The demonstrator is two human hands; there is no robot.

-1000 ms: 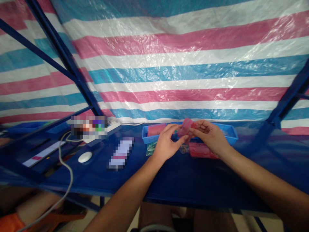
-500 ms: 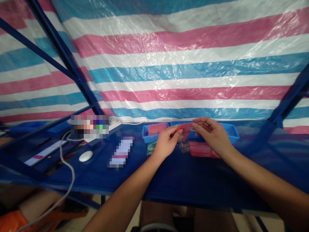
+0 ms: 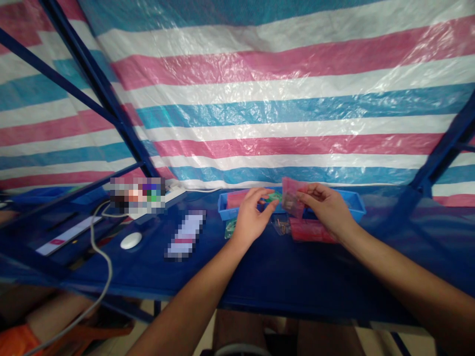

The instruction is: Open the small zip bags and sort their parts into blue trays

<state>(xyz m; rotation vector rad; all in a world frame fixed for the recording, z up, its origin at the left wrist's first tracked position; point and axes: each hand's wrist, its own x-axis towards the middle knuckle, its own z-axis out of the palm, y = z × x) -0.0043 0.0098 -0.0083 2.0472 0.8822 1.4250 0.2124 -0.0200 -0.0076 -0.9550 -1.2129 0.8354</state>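
Between thumb and fingers, my right hand (image 3: pixel 324 203) pinches a small pink plastic bag (image 3: pixel 292 198), held up in front of the blue bins. To its left, my left hand (image 3: pixel 256 215) is empty, thumb and fingers apart. Beyond the left hand stands a blue bin (image 3: pixel 223 210) with pink bags (image 3: pixel 237 199) inside. Green pieces (image 3: pixel 273 199) show in the bin behind the hands. On the table below the held bag lie a clear bag of small metal parts (image 3: pixel 282 226) and a stack of pink bags (image 3: pixel 311 231). A green packet (image 3: pixel 230 228) rests near my left wrist.
A blue table (image 3: pixel 270 277) spans the front. On the left are a blurred-out phone (image 3: pixel 185 235), a white oval object (image 3: pixel 131 241), a power strip (image 3: pixel 174 197) and a hanging white cable (image 3: pixel 107 262). Striped sheeting (image 3: pixel 282 109) hangs behind. Another person's leg (image 3: pixel 55 314) shows at lower left.
My left hand has let go of the pink bag and its fingers have spread. The right hand now holds the bag alone, turned more upright.
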